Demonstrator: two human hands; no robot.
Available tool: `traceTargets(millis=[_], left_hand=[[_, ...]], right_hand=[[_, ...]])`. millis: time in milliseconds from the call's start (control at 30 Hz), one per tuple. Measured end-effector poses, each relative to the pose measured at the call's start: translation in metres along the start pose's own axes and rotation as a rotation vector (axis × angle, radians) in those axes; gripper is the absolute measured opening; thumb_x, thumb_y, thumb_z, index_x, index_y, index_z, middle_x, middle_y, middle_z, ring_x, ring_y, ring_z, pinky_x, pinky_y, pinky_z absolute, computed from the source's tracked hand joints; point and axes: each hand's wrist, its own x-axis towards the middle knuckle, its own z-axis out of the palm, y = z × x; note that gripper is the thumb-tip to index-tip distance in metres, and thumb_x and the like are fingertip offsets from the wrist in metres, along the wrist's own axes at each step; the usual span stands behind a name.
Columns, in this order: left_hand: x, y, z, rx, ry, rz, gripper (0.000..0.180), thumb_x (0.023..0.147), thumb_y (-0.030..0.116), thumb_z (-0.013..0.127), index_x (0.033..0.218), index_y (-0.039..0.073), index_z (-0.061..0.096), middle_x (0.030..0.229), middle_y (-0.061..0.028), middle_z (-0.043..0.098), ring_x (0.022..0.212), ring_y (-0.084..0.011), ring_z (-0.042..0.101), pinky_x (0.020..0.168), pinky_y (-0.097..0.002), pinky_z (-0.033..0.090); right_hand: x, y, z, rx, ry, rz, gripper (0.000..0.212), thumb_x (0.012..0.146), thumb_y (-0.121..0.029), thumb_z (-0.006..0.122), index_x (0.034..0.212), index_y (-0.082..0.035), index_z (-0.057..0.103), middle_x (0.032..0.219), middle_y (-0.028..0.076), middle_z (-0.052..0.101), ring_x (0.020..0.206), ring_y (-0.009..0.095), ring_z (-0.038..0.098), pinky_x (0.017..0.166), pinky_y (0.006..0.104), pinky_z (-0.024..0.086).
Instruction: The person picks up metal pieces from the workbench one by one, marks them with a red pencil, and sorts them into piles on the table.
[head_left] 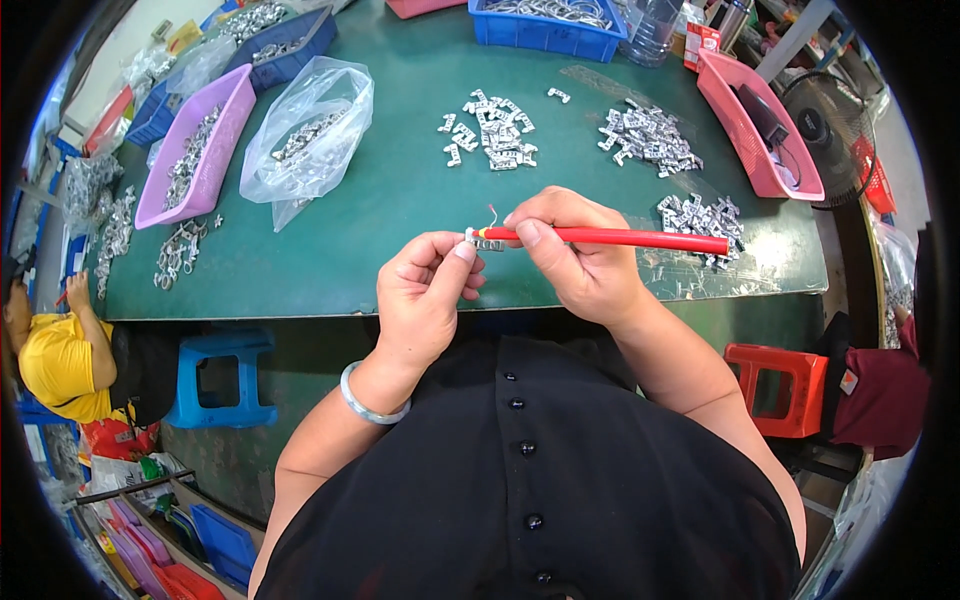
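Note:
My left hand (425, 290) is closed in a pinch on a small silvery metal piece (488, 245) just above the near edge of the green table (400, 190). A long red stick-like tool (650, 238) with a yellowish tip lies in the closed fingers of my right hand (592, 275). Its tip meets the metal piece at my left thumb and forefinger. A thin curled strand stands up beside that tip. Beyond my hands lies a loose pile of similar small silvery pieces (505, 140). Two more piles, one farther back (650, 138) and one nearer (705, 225), are on the right.
A clear plastic bag (335, 150) of metal parts and a pink basket (155, 195) stand left. Blue baskets (545, 30) are at the back. Right are another pink basket (735, 130) and a fan (835, 130). People sit at both sides, one in yellow (65, 365).

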Motion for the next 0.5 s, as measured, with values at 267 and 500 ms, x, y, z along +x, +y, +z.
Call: traceTargets(millis=[267,500], left_hand=[[0.0017,0.0014,-0.0011,0.004,0.018,-0.034,0.011,0.086,0.009,0.051,0.088,0.000,0.057,0.073,-0.0067,0.060,0.060,-0.0108,0.055,0.053,-0.0223,0.045],[0.0024,0.0005,-0.0016,-0.090,0.031,-0.064,0.014,0.087,0.013,0.051,0.090,0.000,0.057,0.073,-0.0069,0.060,0.059,-0.0112,0.056,0.053,-0.0226,0.045]], right_hand=[[-0.0020,0.0021,-0.0077,0.055,0.105,0.049,0.011,0.085,-0.008,0.052,0.083,0.000,0.058,0.077,0.009,0.061,0.070,0.016,0.057,0.063,0.0271,0.045],[-0.0034,0.0002,-0.0050,0.215,0.167,0.125,0.014,0.088,-0.009,0.049,0.097,-0.001,0.055,0.082,0.007,0.060,0.076,0.012,0.058,0.068,0.0248,0.046]])
